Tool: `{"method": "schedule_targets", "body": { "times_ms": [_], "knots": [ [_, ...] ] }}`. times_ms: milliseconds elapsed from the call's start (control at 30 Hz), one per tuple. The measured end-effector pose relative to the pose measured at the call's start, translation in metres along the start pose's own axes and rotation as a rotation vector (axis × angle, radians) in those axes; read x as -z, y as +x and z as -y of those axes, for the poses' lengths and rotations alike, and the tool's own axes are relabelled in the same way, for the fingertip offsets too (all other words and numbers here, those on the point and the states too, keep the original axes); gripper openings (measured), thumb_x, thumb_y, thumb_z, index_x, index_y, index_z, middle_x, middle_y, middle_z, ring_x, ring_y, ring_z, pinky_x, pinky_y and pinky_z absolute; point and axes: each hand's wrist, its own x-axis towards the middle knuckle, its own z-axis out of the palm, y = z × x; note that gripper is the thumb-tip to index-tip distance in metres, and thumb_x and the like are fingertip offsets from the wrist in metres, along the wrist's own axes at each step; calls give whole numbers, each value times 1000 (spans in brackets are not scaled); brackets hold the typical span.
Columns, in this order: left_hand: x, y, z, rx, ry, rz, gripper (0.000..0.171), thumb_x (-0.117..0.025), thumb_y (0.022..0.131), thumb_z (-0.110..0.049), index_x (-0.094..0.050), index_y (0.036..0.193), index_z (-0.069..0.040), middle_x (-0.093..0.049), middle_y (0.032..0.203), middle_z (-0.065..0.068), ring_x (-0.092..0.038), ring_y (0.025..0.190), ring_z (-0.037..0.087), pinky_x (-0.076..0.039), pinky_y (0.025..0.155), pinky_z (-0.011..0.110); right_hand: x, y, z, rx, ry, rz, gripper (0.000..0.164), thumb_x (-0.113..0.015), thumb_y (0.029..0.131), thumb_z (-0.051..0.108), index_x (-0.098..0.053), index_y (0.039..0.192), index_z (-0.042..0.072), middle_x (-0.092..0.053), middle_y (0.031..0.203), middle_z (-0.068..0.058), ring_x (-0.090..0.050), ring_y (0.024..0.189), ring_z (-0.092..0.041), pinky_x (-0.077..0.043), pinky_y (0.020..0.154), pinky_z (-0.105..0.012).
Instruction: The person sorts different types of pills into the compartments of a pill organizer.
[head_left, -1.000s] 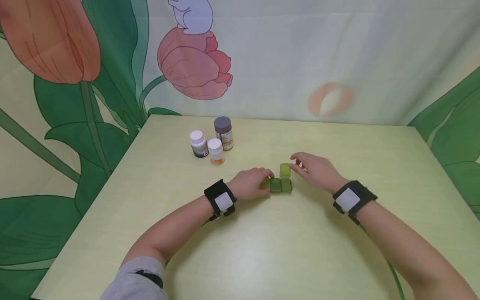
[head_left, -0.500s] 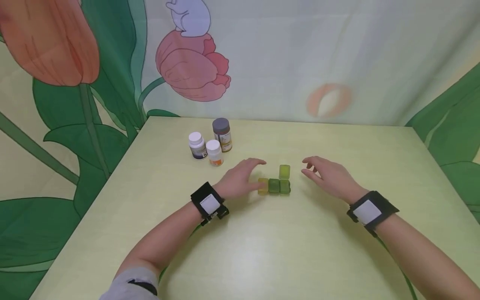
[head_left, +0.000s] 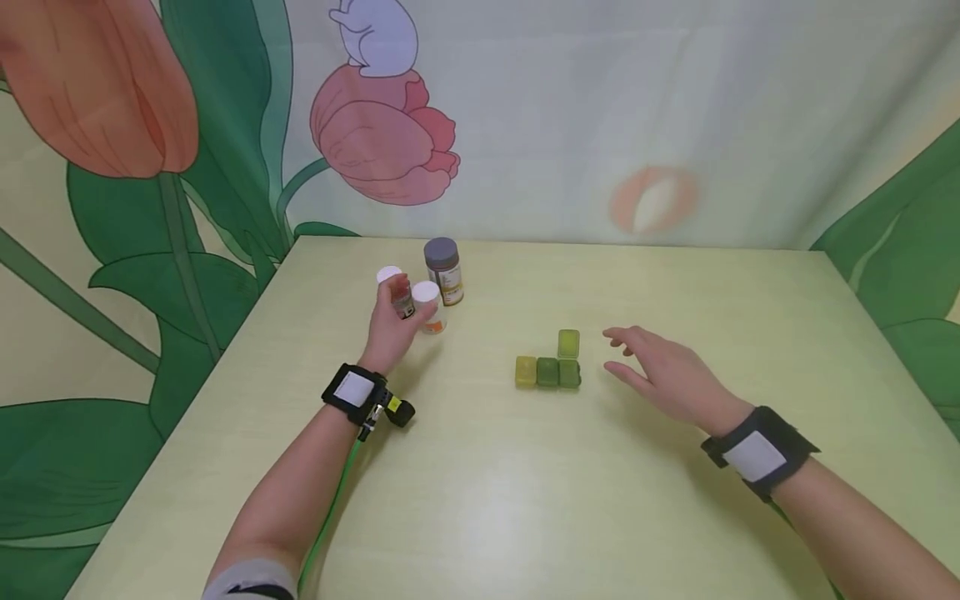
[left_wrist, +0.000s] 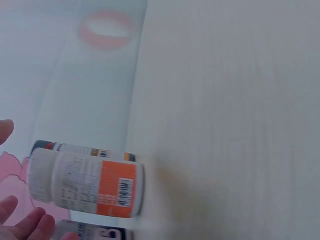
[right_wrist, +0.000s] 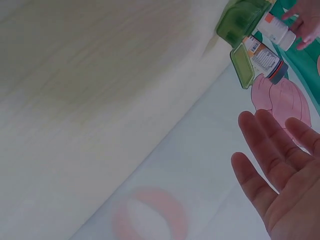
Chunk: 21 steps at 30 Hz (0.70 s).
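Observation:
My left hand (head_left: 387,335) reaches in at a small white bottle with an orange label (left_wrist: 117,187), its thumb and fingers spread on either side of the white cap. In the left wrist view the fingertips (left_wrist: 32,224) look apart from the bottle. Partly behind that hand stands another white-capped bottle (head_left: 406,307) with a dark label. A bottle with a grey cap (head_left: 444,271) is just behind them. Farther right lies a green and yellow pill box (head_left: 547,372), its right compartment's lid (head_left: 568,343) flipped up. My right hand (head_left: 667,375) hovers right of the box, fingers loosely extended, holding nothing.
Everything stands on a pale yellow table (head_left: 480,483). A curtain (head_left: 540,125) printed with flowers hangs along its back edge. Each wrist wears a black strap, and a green cable (head_left: 330,517) runs along the left forearm.
My left hand has let go of the pill box and moved left and back to the bottles. My right hand has drawn away from the raised lid, to the right.

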Motion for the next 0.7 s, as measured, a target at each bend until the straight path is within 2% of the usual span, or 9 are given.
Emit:
{"method": "schedule_targets", "body": {
  "times_ms": [67, 167, 400, 567, 700],
  "knots": [
    [-2, 2, 7, 53, -25, 32, 69, -71, 89, -8, -29, 143, 1, -38, 142, 22, -37, 131, 32, -33, 106, 45, -1, -2, 0, 11, 3, -3, 46, -64, 95, 23, -49, 134, 5, -61, 119, -11, -62, 98, -26, -51, 76, -44],
    [-5, 7, 16, 91, -31, 74, 69, -71, 88, -6, -29, 142, 2, -40, 141, 24, -38, 131, 33, -33, 107, 43, -2, -4, 0, 20, 4, -10, 46, -65, 95, 22, -48, 134, 5, -61, 119, -10, -61, 98, -25, -51, 76, -44],
    [-11, 17, 26, 168, 36, 148, 63, -70, 91, -13, -33, 139, 3, -41, 143, 21, -39, 132, 31, -30, 109, 42, -5, -6, -2, 25, 11, -8, 45, -64, 95, 23, -48, 133, 4, -60, 118, -11, -62, 98, -26, -52, 76, -44],
    [-9, 19, 28, 158, 102, 184, 55, -66, 94, -16, -37, 137, 1, -44, 141, 20, -42, 130, 31, -32, 108, 43, -5, -7, -3, 27, 9, -12, 44, -63, 96, 23, -48, 133, 5, -60, 119, -11, -62, 98, -25, -52, 76, -44],
    [-5, 16, 27, 137, 101, 214, 56, -65, 95, -17, -36, 139, 1, -43, 142, 21, -41, 131, 32, -31, 109, 43, -3, -7, -3, 16, 14, -9, 44, -62, 96, 24, -48, 133, 5, -60, 119, -11, -61, 98, -25, -51, 76, -44]
  ]
}}
